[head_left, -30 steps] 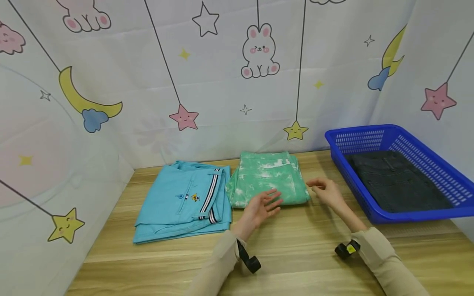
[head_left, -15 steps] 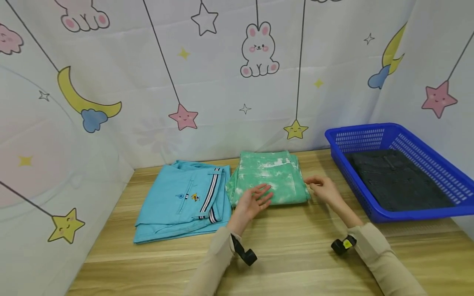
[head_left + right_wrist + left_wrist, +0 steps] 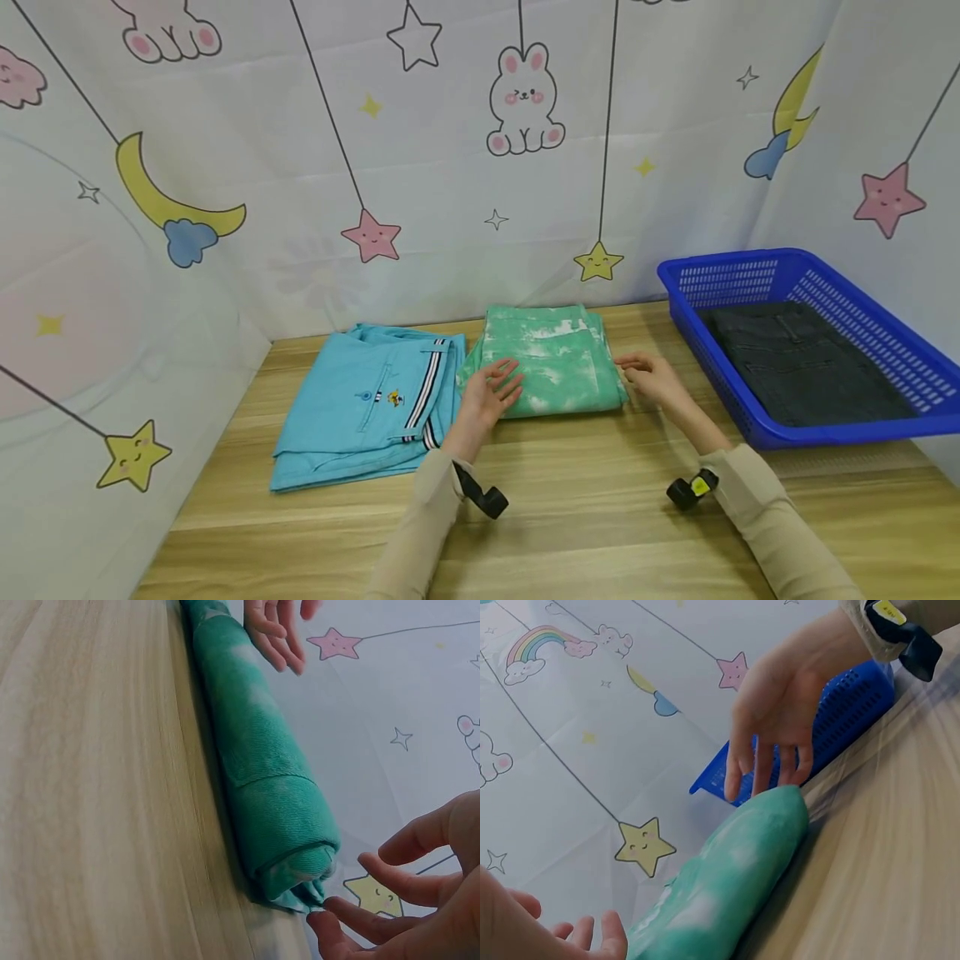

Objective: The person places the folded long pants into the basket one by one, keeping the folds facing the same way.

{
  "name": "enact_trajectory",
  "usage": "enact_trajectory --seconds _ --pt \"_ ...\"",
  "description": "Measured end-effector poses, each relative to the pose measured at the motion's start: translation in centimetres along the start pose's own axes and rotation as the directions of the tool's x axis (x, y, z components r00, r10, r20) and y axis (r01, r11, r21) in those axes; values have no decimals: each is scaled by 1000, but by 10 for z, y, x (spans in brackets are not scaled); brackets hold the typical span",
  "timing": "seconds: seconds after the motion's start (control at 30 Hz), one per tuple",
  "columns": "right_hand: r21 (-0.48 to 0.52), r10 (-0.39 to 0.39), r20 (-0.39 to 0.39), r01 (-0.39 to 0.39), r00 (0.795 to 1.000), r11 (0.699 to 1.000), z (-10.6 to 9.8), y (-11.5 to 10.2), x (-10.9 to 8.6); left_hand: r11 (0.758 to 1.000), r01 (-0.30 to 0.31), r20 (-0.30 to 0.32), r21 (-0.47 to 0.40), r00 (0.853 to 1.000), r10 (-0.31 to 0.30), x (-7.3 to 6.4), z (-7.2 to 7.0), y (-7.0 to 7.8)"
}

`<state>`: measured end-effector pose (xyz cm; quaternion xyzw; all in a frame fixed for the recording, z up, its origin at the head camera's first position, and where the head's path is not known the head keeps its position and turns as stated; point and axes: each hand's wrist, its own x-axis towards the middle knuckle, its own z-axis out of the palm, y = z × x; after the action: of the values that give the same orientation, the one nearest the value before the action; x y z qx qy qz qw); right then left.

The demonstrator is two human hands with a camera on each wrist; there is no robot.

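Green-and-white tie-dye trousers point(image 3: 555, 354), folded into a flat bundle, lie on the wooden table near the back wall. Over their left part hovers or rests my left hand point(image 3: 487, 396), fingers loosely spread and holding nothing; contact is unclear. At the right edge is my right hand point(image 3: 651, 379), its fingers extended downward in the left wrist view. The right wrist view shows its fingertips point(image 3: 319, 919) at the bundle's folded end, with the thumb apart. Folded light-blue trousers point(image 3: 337, 408) with a striped waistband lie to the left.
A blue plastic basket point(image 3: 712, 367) stands at the right, with folded dark trousers point(image 3: 817, 367) inside. Behind the table hangs a white cloth point(image 3: 450, 150) printed with stars and rabbits. Bare wooden tabletop point(image 3: 570, 508) shows in front of the bundle.
My left hand has shifted left and slightly away from me over the green trousers. My right hand has edged a little left against their right side. The bundle looks unchanged.
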<state>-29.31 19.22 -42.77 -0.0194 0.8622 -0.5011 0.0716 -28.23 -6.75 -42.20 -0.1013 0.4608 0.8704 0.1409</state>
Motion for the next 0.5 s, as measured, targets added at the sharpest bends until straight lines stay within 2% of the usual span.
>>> enact_trajectory --seconds 0.2,0.4,0.5 --pt "41 -4 46 2 999 999 -3 3 2 997 -76 -79 27 994 78 3 -8 7" --pt "122 40 92 -51 995 991 -3 9 4 989 -142 -144 47 979 147 2 -15 14" --pt "150 60 101 -75 993 986 -3 11 5 987 -157 -171 42 972 162 2 -20 18"
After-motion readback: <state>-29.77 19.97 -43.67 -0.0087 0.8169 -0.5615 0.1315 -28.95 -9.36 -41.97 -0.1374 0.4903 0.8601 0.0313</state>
